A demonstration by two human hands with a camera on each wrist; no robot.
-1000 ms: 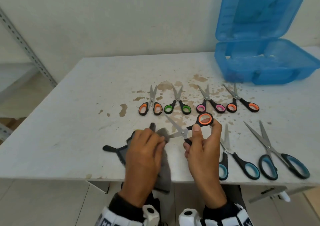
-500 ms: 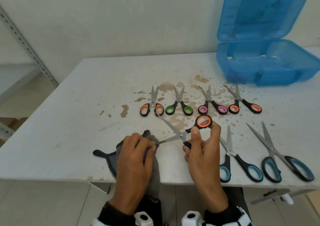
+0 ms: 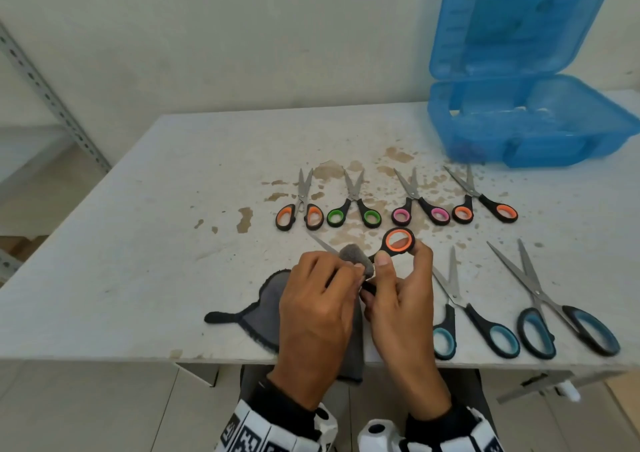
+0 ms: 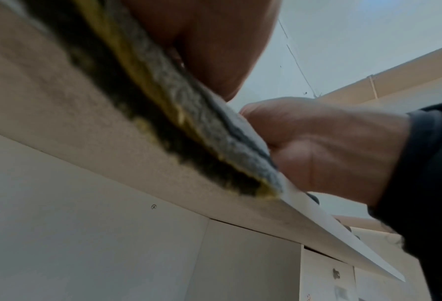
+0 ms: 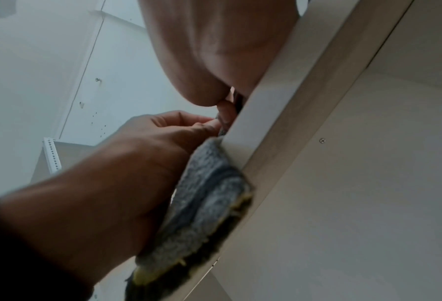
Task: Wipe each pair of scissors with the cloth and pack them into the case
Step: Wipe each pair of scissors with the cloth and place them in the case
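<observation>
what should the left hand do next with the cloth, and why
Probably draw the cloth out along the blade toward its tip. The left hand pinches the cloth near the pivot of the orange-handled scissors, which the right hand holds by the handles; bare blade shows beyond the cloth.

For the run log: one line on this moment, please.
step: wiping | left hand: grips cloth around blade | right hand: holds orange-handled scissors | case: open

A plain workroom or storeroom: stained white desk (image 3: pixel 138 243), bare wall, slotted metal shelving upright (image 3: pixel 52 98) at nine o'clock.
</observation>
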